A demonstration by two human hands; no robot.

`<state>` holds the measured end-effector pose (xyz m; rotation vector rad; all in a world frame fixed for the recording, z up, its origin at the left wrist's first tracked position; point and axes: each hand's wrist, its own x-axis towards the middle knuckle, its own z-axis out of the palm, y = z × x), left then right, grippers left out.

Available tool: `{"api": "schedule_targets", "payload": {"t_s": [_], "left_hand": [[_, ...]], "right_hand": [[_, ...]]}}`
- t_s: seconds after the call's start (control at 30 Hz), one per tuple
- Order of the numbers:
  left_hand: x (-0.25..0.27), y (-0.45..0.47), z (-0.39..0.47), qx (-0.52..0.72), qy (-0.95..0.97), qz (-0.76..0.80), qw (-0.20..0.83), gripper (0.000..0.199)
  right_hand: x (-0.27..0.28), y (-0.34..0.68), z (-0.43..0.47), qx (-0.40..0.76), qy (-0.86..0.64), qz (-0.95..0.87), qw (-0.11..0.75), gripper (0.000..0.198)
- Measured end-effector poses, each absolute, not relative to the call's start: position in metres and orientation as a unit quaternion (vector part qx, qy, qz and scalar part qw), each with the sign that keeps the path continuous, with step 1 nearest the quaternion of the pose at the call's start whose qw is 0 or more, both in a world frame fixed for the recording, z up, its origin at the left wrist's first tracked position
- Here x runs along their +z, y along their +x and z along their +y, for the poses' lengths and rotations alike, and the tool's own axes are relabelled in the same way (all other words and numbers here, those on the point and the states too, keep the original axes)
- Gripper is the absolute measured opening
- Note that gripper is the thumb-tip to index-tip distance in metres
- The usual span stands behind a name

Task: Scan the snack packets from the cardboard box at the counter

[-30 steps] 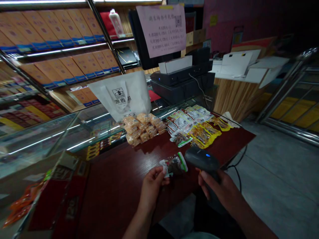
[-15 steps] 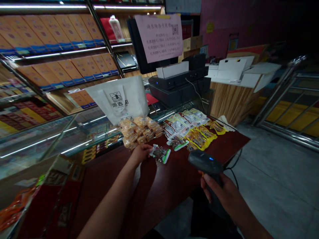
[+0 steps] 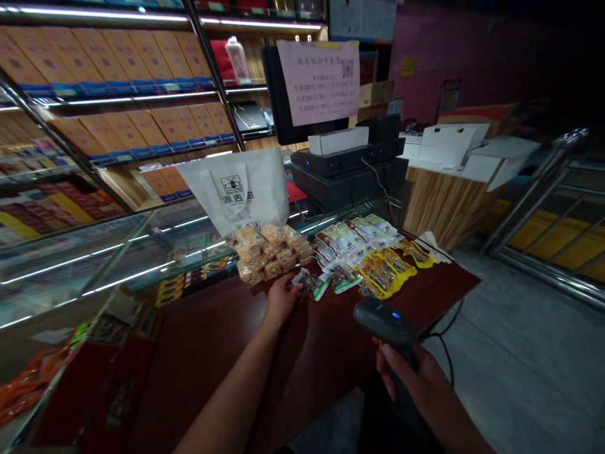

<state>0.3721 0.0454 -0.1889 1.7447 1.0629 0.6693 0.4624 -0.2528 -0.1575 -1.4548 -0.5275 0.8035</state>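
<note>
Near five o'clock, gripping a dark scanner (image 3: 384, 320) with the right hand (image 3: 425, 375); near six o'clock, pinching a small packet (image 3: 312, 284) with the left hand (image 3: 281, 299), beside wrapped snacks (image 3: 271, 249).

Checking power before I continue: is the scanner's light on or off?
On: a blue light glows on top of the scanner.

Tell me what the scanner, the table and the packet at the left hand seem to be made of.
Scanner: probably hard plastic, dark and matte, by its smooth moulded shell.
Table: wood or laminate, low-sheen, by its even red-brown surface; too dim to tell which.
Packet: likely thin plastic film, glossy and partly clear, since its inside shows through.
</note>
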Motion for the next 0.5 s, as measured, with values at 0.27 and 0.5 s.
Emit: {"api": "schedule_targets", "payload": {"t_s": [0.27, 0.5], "left_hand": [[-0.196, 0.374, 0.036, 0.331, 0.702, 0.378, 0.505, 0.040], [-0.174, 0.297, -0.031, 0.367, 0.752, 0.348, 0.423, 0.041]], "right_hand": [[-0.159, 0.450, -0.235, 0.359, -0.631, -0.247, 0.642, 0.051], [-0.169, 0.435, -0.226, 0.407, -0.672, -0.279, 0.553, 0.059]]}}
